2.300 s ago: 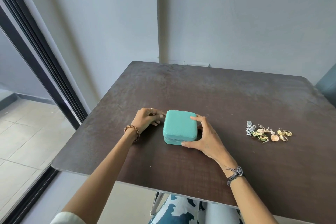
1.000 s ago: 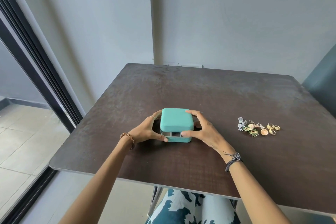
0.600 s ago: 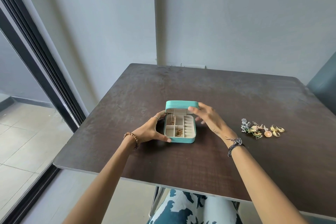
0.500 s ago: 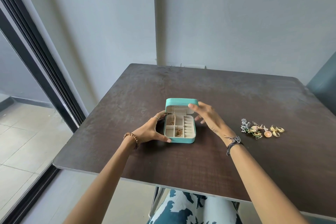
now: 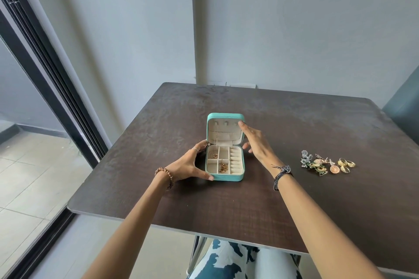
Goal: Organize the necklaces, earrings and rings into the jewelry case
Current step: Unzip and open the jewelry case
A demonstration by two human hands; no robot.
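A small teal jewelry case (image 5: 229,178) stands open on the dark table, its lid (image 5: 225,116) tipped up and back. The cream interior has square compartments on the left and ring rolls on the right; small gold pieces (image 5: 223,168) lie in two compartments and a thin chain hangs inside the lid. My left hand (image 5: 187,165) grips the base at its left side, thumb on the front corner. My right hand (image 5: 255,142) rests against the lid's right edge, fingertips at its top corner. A pile of earrings and gold rings (image 5: 327,164) lies to the right of the case.
The dark wooden table (image 5: 294,206) reaches back to a grey wall. A glass door with a black frame (image 5: 45,88) runs along the left. A dark chair back (image 5: 405,111) shows at the far right. My patterned lap is below the table's front edge.
The case went from shut to open: my right hand lifted the lid from a crack to nearly upright while my left hand kept hold of the base.
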